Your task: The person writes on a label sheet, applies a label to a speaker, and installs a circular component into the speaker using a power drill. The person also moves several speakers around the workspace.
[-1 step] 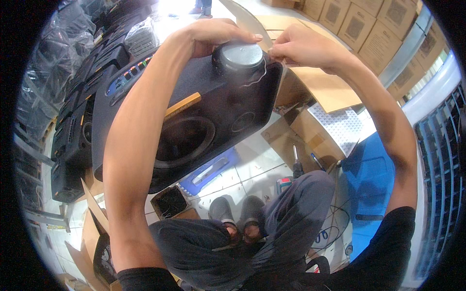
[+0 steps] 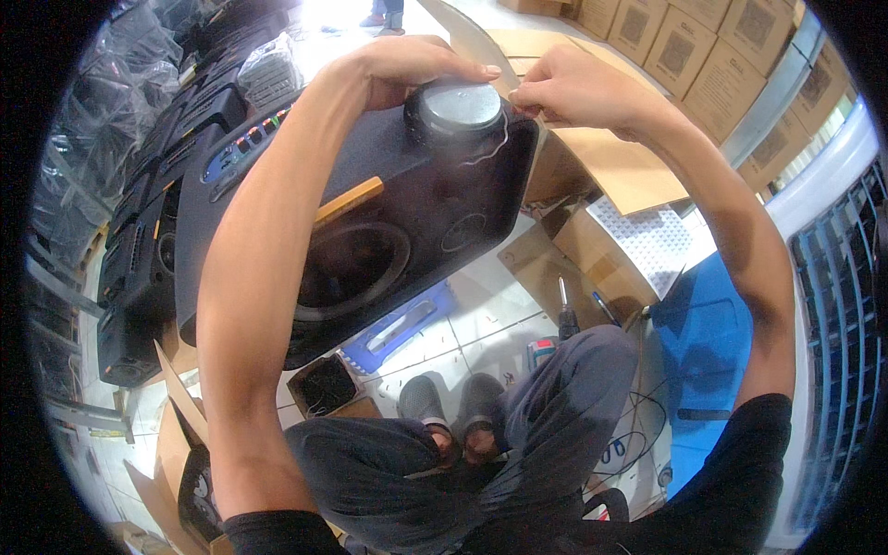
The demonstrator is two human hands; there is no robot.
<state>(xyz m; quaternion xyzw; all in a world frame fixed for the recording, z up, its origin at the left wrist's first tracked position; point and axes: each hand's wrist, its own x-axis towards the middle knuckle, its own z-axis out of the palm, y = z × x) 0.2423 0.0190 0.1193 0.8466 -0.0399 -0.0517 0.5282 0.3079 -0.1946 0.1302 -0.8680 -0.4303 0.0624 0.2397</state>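
Note:
A large black speaker cabinet lies in front of me, with a big round cone in its side and a coloured control panel at its left. On its top rests a round speaker driver, flat silver face up, a thin pale wire running down its right side. My left hand grips the driver from behind, its thumb along the far rim; the other fingers are partly hidden. Just right of the driver, my right hand is closed in a pinch. What it pinches is too small to make out.
An orange-yellow bar lies on the cabinet beside my left forearm. Below stand a power drill, a blue plastic stool and a small box of black parts. Cardboard boxes are stacked at far right; more speakers fill the left.

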